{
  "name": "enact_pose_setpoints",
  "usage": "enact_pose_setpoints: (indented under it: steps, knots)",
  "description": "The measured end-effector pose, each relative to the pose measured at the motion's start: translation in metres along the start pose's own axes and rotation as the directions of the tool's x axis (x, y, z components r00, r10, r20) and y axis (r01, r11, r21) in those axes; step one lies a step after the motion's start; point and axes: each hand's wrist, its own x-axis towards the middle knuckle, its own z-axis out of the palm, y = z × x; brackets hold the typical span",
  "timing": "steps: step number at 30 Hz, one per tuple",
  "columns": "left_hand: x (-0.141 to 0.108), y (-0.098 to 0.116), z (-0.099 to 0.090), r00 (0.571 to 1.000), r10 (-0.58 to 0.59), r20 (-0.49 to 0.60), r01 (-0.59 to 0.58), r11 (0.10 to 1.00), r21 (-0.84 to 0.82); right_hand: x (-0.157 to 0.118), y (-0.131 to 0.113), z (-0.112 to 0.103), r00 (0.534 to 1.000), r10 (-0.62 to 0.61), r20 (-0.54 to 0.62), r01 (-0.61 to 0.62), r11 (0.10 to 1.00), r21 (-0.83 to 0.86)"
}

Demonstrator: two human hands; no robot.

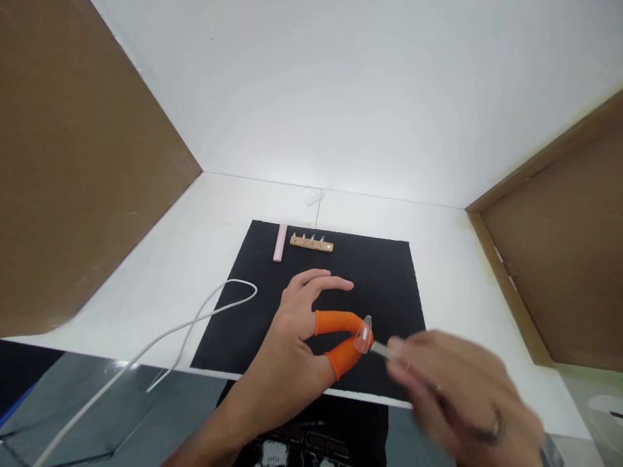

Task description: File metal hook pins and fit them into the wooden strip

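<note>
My left hand (302, 331) reaches over the black mat, with orange finger cots (341, 322) on its thumb and index finger. Those two fingertips pinch a clear false nail (363, 335), its long end pointing up and slightly right. My right hand (452, 383), smeared by motion, grips a thin pale strip that looks like a nail file (383, 350). The strip's tip is at the false nail's right side; whether they touch I cannot tell. A ring shows on a right finger.
A wooden strip (311, 244) bearing several clear nail tips on small posts lies at the back of the black mat (384, 272), beside a pink bar (280, 242). A white cable (160, 337) loops in from the left. Brown panels (87, 162) stand either side.
</note>
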Motion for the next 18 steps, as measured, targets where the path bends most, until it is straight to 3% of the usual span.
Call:
enact_pose_setpoints:
  steps: [1, 4, 10, 15, 18]
  knots:
    - [0.0, 0.0, 0.0, 1.0, -0.005, -0.002, 0.005, 1.0, -0.002, -0.001, 0.008, 0.001, 0.996, 0.016, -0.084, -0.019, 0.999, -0.035]
    - [-0.001, 0.0, -0.001, 1.0, -0.027, -0.002, 0.027, 1.0, 0.002, -0.003, 0.021, -0.001, 0.98, 0.081, -0.179, -0.097, 0.992, -0.077]
    - [0.0, -0.001, -0.001, 1.0, -0.003, -0.011, 0.003, 1.0, 0.004, -0.001, -0.01, -0.007, 0.998, 0.017, 0.064, -0.014, 0.999, -0.037]
    - [-0.001, -0.001, -0.001, 1.0, -0.025, -0.011, 0.025, 1.0, 0.001, -0.01, 0.02, 0.0, 0.978, 0.092, -0.187, -0.106, 0.992, -0.067]
    - [-0.003, -0.001, 0.0, 1.0, -0.021, -0.016, 0.021, 1.0, 0.005, -0.007, 0.017, -0.002, 0.984, 0.104, -0.143, -0.112, 0.992, -0.052]
